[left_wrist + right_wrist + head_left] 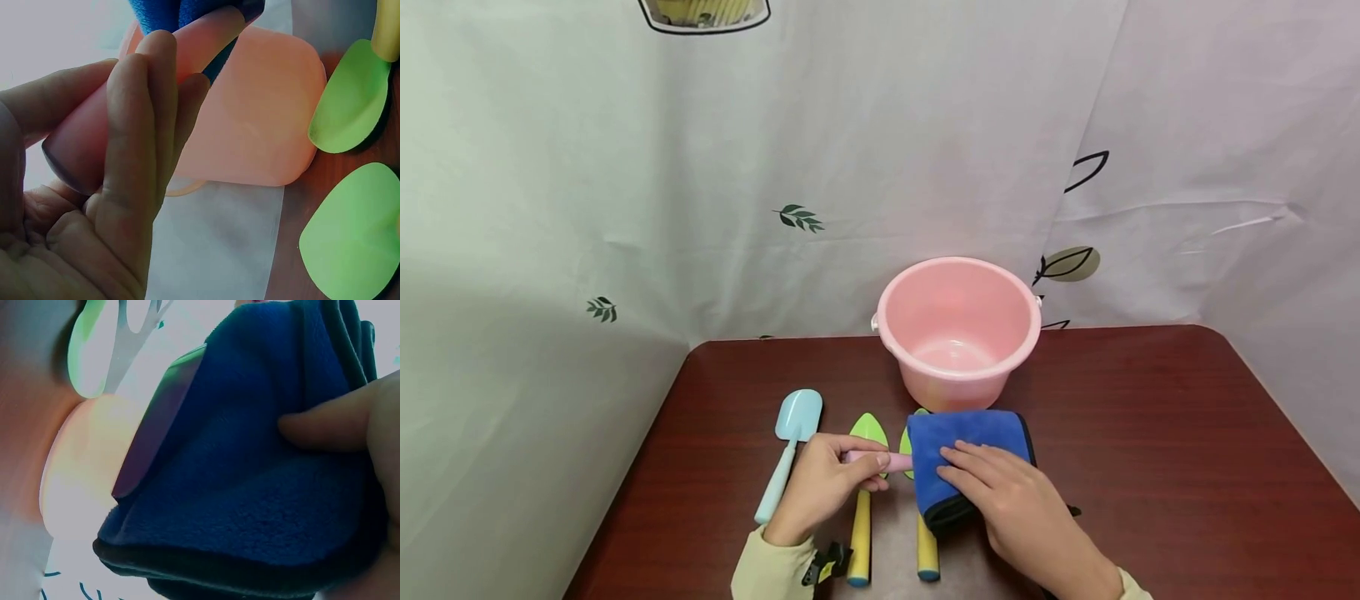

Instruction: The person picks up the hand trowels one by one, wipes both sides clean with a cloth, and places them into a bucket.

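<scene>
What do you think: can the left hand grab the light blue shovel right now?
Probably not yet: the left hand is busy holding a pink handle, though the light blue shovel lies uncovered close by.

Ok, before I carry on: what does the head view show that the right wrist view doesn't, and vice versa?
Only the head view: the light blue shovel, the yellow handles and the inside of the pink bucket.

Only the right wrist view: what looks like the thumb of the right grip, against the blue cloth, and a purplish edge poking out of that cloth, perhaps a tool's blade.

Both: the right grip, the blue cloth, the pink bucket's outside (glare-washed at the wrist) and a green blade.
</scene>
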Demonstrator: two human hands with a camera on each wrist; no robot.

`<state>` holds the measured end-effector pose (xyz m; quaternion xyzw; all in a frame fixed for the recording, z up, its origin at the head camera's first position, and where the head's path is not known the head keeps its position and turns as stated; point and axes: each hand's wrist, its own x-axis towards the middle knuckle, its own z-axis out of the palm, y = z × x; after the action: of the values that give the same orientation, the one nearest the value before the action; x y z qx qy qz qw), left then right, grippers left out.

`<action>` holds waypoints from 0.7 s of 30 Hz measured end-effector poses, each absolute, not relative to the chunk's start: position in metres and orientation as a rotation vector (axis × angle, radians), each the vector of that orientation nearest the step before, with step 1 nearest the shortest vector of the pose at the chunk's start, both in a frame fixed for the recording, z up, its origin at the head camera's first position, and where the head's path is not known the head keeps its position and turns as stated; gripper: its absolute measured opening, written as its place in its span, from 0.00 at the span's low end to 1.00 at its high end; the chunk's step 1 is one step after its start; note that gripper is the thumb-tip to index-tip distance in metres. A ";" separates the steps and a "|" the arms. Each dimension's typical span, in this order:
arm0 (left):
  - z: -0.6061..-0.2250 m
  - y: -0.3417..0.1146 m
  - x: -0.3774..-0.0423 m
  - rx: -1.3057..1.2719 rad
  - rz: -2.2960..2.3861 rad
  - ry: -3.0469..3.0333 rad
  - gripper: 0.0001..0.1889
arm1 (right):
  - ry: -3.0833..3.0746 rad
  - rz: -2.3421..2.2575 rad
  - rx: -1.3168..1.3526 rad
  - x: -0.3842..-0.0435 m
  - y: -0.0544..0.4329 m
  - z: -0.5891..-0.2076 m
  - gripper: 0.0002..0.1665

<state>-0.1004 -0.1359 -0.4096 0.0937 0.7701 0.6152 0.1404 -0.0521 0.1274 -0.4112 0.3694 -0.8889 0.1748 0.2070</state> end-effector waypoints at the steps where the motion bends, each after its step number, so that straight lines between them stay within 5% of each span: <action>1: -0.410 -0.136 -0.100 0.274 1.782 2.217 0.13 | -2.499 0.482 1.030 -0.052 0.127 -0.411 0.30; 21: -0.408 -0.138 -0.100 0.219 1.832 2.157 0.13 | -2.831 0.483 0.991 -0.050 0.130 -0.404 0.30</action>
<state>-0.1004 -0.1378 -0.4083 0.0761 0.7512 0.6381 0.1509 -0.0502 0.1297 -0.4044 0.3256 -0.9306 0.1588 0.0517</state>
